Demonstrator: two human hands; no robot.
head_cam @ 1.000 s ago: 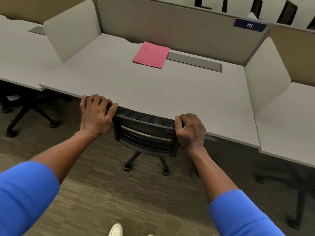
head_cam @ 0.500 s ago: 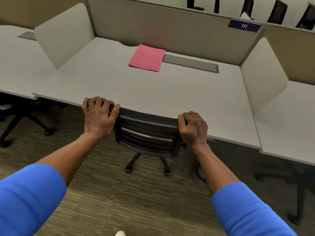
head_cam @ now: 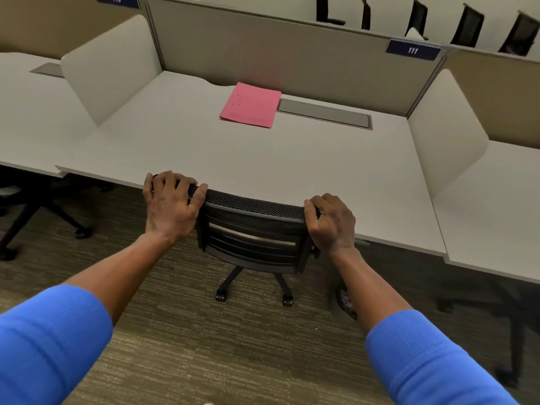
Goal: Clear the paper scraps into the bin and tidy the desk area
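At the near edge of the desk: we stand behind the chair (head_cam: pixel 254 229), both hands on its backrest.

Desk (head_cam: pixel 263 165): largest thing in view, its long axis running left to right; no loose scraps show on it, and we see no bin anywhere.

Chair: backrest top now right at the desk's near edge, seat hidden under the top; over the last second the gap between backrest and edge has closed a little, so we judge the chair is being pushed in.

What that means: the scrap-clearing looks done, judging by the bare surface, and we are on the tidying part; the chair seems nearly home.

Chair heading: it faces away from us toward the far partition (head_cam: pixel 277 51), backrest's long axis parallel to the desk edge, casters on the carpet below.

Pink folder (head_cam: pixel 249 105): lying flat at the far middle of the desk, just left of the grey cable tray (head_cam: pixel 324 114), touching or nearly so; its long axis runs near to far, tilted slightly to the right at the far end.

Left hand (head_cam: pixel 171 204): fingers curled over the left top corner of the backrest, thumb along the mesh, closed on it.

Right hand (head_cam: pixel 331 222): wrapped firmly round the right top corner, knuckles up, closed on it.

Still to judge: whether the folder counts as tidy where it lies, we cannot say.
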